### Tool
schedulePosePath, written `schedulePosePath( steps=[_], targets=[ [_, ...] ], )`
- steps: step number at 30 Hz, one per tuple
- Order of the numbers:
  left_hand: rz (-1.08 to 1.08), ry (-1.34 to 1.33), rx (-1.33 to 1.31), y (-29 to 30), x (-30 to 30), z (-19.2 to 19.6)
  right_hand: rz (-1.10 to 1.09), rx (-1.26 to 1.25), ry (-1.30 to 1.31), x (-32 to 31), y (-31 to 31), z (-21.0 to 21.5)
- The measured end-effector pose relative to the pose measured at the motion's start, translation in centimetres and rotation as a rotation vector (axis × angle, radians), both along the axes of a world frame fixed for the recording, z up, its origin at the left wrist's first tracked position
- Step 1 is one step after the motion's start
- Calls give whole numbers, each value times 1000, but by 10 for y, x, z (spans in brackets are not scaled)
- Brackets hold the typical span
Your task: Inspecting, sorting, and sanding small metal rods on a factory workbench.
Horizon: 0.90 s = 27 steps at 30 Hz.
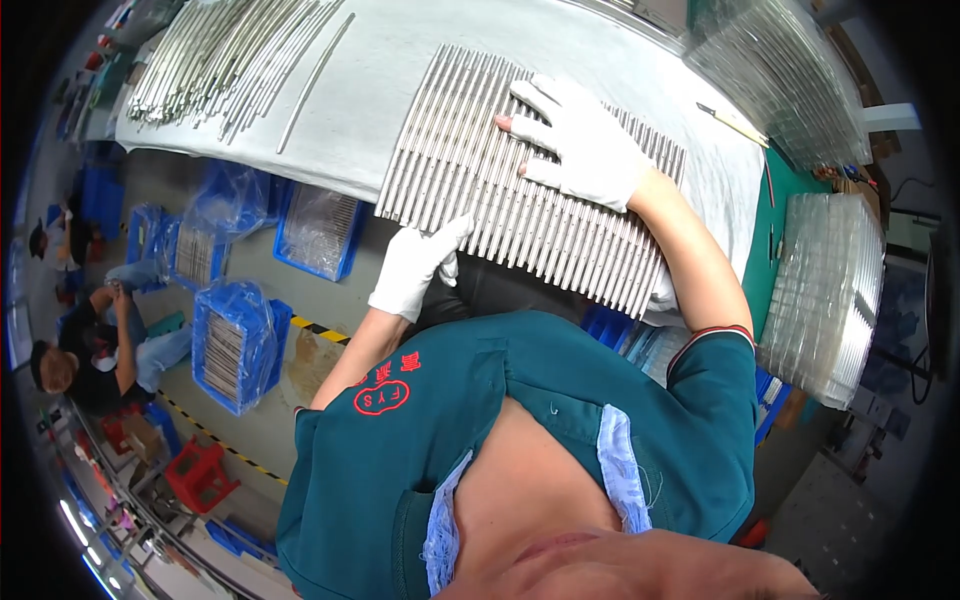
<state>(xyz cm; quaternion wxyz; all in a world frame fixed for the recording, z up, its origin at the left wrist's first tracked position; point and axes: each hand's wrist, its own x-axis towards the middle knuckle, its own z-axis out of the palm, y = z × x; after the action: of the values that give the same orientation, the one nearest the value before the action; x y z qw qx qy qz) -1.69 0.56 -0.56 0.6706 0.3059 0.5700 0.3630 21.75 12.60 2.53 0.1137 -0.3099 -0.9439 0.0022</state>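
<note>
A wide row of slim metal rods lies side by side at the table's near edge, with small dark marks or holes along them. My right hand rests on top of the row, palm down and fingers spread. Its white glove leaves two fingertips bare. At the near left edge, my left hand, also in a white glove, has its thumb over the rod ends. Its other fingers are bent below the edge and partly hidden.
More loose rods are heaped at the table's far left, one lying apart. A knife-like tool is at the right, near stacked clear plastic trays. Blue crates stand on the floor at left, where another person sits.
</note>
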Motion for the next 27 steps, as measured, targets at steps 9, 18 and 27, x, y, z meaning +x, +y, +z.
schedulePosePath(
  steps=[9, 18, 27],
  targets=[
    [-66, -62, -61, -2, -9, 0, 14, -21, 16, 0, 2, -2],
    [107, -141, -77, 3, -5, 3, 7, -34, 20, -1, 1, -1],
    [76, -116, -47, -1, -5, 3, 19, -35, 35, 0, 1, -1]
  ],
)
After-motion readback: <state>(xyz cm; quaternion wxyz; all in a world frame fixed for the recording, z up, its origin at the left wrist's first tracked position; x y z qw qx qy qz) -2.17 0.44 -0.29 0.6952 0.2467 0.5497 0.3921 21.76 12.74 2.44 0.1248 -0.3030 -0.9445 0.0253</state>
